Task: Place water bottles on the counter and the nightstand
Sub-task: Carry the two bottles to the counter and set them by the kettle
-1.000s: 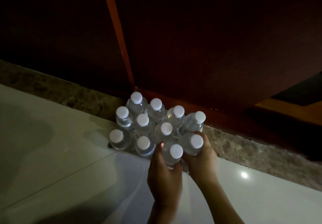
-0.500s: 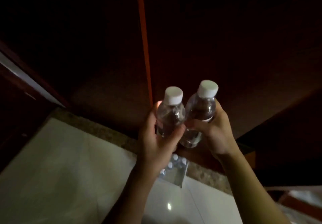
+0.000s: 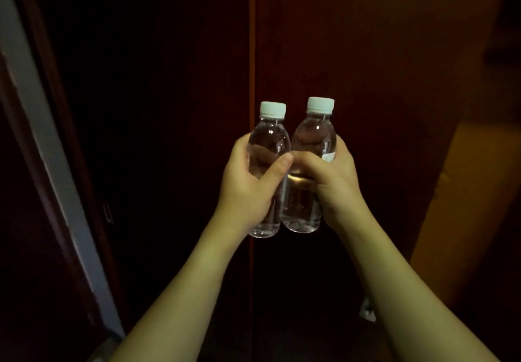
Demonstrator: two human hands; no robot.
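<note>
Two clear water bottles with white caps stand upright side by side in the middle of the view. My left hand (image 3: 245, 189) is wrapped around the left bottle (image 3: 269, 139). My right hand (image 3: 334, 184) grips the right bottle (image 3: 314, 136) at its middle. The bottles touch each other, and my thumbs meet between them. Both forearms reach up from the bottom edge. No counter or nightstand shows.
Dark wooden doors (image 3: 366, 51) fill the background, with a thin orange seam (image 3: 251, 37) running down between them. A pale door frame edge (image 3: 42, 150) slants along the left. A lit yellowish wall (image 3: 456, 206) shows at the right. The room is dim.
I lifted the two bottles from the pack on the floor up to chest height. The view rose from the floor to the doors, and the pack dropped out of sight.
</note>
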